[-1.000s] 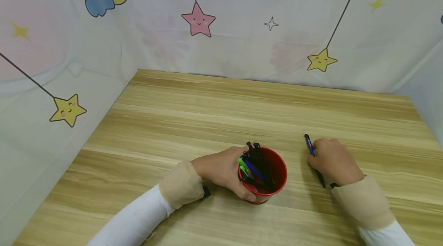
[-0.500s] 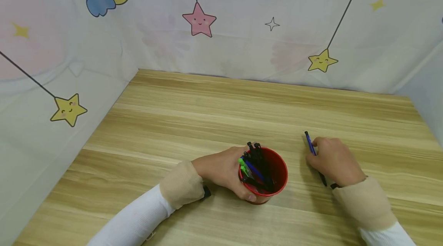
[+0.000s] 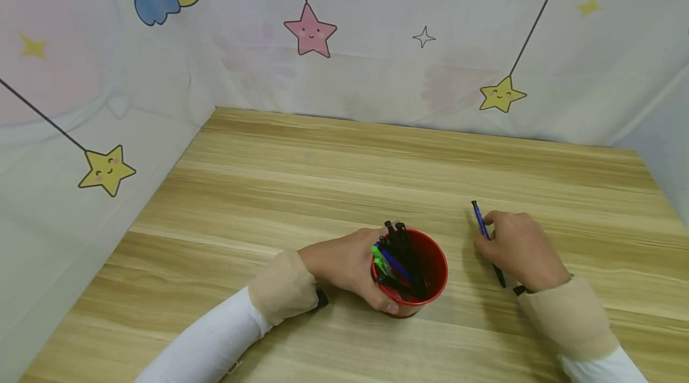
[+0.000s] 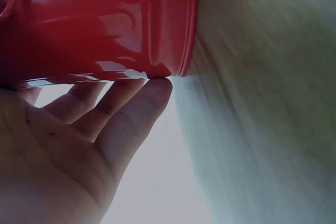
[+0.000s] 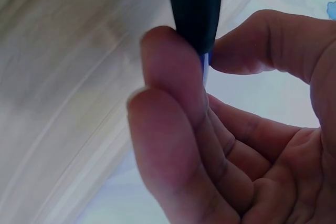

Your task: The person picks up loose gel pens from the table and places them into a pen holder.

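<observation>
A red pen cup [image 3: 437, 263] stands on the wooden table with several black, blue and green pens [image 3: 397, 260] leaning in it. My left hand [image 3: 350, 263] is wrapped round the cup's left side. In the left wrist view its fingertips [image 4: 157, 90] press the glossy red cup [image 4: 105, 30] near one rim. To the right of the cup, my right hand [image 3: 522, 248] pinches a blue and black pen [image 3: 478, 215] between thumb and fingers. In the right wrist view the pen's dark end [image 5: 195, 9] shows close up, and the fingers hide its middle.
The wood-grain table [image 3: 323, 161] is bounded by a white cloth backdrop [image 3: 366, 72] at the back and by cloth on the left and right. Stars and a moon are printed on the cloth. Beige cuffs [image 3: 282, 284] cover both wrists.
My right hand has shifted slightly away from me and to the left, and the pen has moved with it. The left hand and the cup stay in place.
</observation>
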`<state>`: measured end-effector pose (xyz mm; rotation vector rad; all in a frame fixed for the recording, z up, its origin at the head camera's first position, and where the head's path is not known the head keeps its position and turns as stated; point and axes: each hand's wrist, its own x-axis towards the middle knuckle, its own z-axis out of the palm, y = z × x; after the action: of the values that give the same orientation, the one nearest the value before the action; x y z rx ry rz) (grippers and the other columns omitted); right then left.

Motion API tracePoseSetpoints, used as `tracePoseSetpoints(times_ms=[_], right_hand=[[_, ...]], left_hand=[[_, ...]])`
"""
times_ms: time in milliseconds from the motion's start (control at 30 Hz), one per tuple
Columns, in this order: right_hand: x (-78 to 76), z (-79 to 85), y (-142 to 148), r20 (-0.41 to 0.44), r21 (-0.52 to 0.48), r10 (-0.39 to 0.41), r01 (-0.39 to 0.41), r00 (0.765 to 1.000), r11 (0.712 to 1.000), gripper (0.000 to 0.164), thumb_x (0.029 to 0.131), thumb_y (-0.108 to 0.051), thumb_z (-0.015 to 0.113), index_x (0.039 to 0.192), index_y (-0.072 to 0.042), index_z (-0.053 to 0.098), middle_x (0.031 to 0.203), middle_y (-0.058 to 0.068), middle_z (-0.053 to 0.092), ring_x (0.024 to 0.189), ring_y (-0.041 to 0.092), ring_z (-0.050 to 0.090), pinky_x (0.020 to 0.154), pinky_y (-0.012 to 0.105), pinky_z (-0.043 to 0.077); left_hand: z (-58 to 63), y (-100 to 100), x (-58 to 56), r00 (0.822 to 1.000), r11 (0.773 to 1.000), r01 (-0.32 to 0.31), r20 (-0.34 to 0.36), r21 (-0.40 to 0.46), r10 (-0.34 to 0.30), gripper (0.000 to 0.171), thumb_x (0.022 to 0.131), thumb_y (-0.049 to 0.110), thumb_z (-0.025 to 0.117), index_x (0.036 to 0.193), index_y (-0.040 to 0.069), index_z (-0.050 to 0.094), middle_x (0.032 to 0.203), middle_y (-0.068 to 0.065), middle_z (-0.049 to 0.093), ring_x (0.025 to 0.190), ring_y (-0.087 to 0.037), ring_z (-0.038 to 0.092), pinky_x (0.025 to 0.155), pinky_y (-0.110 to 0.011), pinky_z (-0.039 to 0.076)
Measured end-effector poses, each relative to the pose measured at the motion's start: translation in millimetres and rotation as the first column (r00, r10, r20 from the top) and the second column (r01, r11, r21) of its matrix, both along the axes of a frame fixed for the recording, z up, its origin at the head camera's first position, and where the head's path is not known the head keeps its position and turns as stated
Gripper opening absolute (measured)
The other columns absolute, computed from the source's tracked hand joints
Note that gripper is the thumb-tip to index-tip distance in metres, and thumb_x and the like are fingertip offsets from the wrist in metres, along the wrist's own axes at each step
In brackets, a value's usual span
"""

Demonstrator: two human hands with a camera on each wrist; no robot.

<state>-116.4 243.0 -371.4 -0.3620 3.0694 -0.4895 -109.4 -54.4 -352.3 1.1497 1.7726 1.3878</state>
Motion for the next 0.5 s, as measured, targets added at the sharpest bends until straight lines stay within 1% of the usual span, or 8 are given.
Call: tracePoseSetpoints(times_ms=[233,500], right_hand=[[-0.6,-0.5,-2.2,0.023,-0.018,-0.009,0.009,1.000,1.000,0.024,0.076,-0.017,0.058,0.091,0.001,0.062,0.047,-0.006,0.048,0.040,0.010,0.040,0.036,0.029,0.034],[-1.1,-1.4,-3.5,0.016,-0.028,-0.007,0.008,1.000,1.000,0.025,0.075,-0.017,0.057,0.091,0.001,0.062,0.047,-0.008,0.050,0.040,0.010,0.040,0.037,0.029,0.034]], left_hand=[[0.3,-0.1,0.1,1.000,1.000,0.001,-0.003,-0.002,-0.001,0.073,0.065,0.014,0.081,0.129,0.007,0.044,0.121,-0.004,0.056,0.110,-0.014,0.050,0.095,-0.030,0.042],[-0.8,-0.1,-0.5,1.000,1.000,0.003,-0.003,0.011,-0.003,0.076,0.065,0.014,0.081,0.130,0.009,0.043,0.123,-0.005,0.056,0.110,-0.014,0.050,0.094,-0.031,0.043]])
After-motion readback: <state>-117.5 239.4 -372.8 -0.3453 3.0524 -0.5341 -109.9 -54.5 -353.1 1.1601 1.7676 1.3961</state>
